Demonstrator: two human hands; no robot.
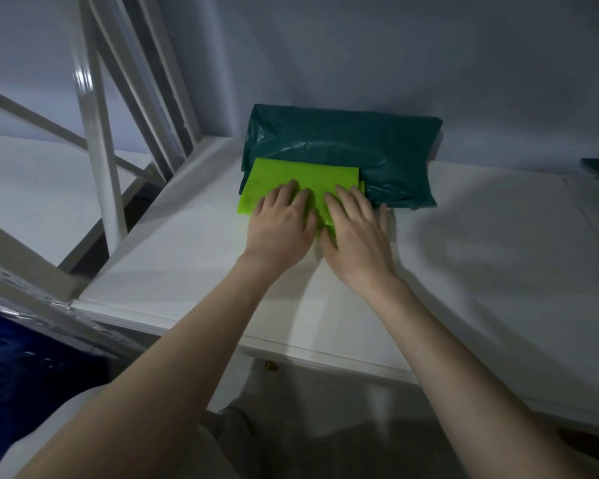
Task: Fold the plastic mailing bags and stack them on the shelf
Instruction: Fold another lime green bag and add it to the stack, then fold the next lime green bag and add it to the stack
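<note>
Both hands, left [280, 225] and right [353, 233], press flat on the thin, slippery lime bag [291, 179] against the green bag [343, 146]; grab its edges.

No text, label, brand or number can be read on anything here.

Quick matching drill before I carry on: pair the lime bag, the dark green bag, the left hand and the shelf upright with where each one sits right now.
Things:
1. lime green bag
2. dark green bag
3. left hand
4. shelf upright

Places:
A. flat on the lime bag's left part
B. far left of the shelf board
C. at the back, against the wall
D. under both hands, overlapping the bag behind it

Pairs: 1-D, 2-C, 3-A, 4-B
</note>
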